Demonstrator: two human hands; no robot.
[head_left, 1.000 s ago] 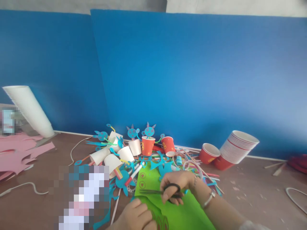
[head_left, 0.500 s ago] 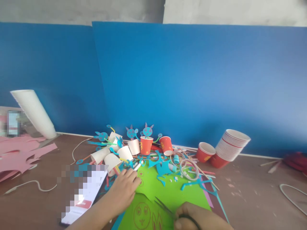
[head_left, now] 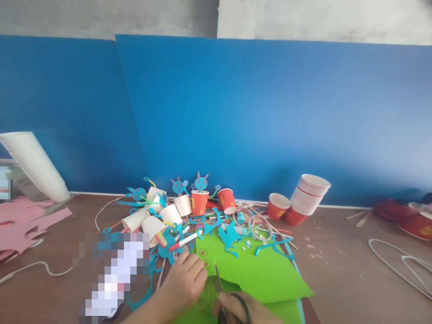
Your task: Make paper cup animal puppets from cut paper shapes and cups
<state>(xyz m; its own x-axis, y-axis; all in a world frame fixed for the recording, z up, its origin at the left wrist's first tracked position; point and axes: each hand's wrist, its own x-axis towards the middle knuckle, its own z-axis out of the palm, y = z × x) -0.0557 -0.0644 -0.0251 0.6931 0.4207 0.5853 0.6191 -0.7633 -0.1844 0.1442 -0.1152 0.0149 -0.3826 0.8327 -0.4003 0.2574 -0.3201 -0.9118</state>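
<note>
My right hand (head_left: 245,308) grips black-handled scissors (head_left: 218,275), whose blades point away from me over the green paper (head_left: 263,270). A cut runs through this sheet, and its near part dips below the raised far part. With fingers curled, my left hand (head_left: 189,276) holds the sheet's left side, just left of the blades. Two small circles with hearts (head_left: 204,258) are drawn beyond my left fingers. A larger drawn face lies mostly hidden between the hands. Beyond my left hand rests a red-and-white marker (head_left: 185,240).
Behind the paper lie blue paper scraps (head_left: 229,234), rolls of tape (head_left: 259,228), tipped white cups (head_left: 153,227) and red cups with blue rabbit figures (head_left: 200,183). Stacked cups (head_left: 308,198) lean at right. A phone (head_left: 114,279), partly blurred, and pink paper (head_left: 27,220) lie left.
The scissors have swung more upright and moved left, closer to my left hand. The green sheet has shifted, its right part lifted along the cut. The whole view has turned slightly right.
</note>
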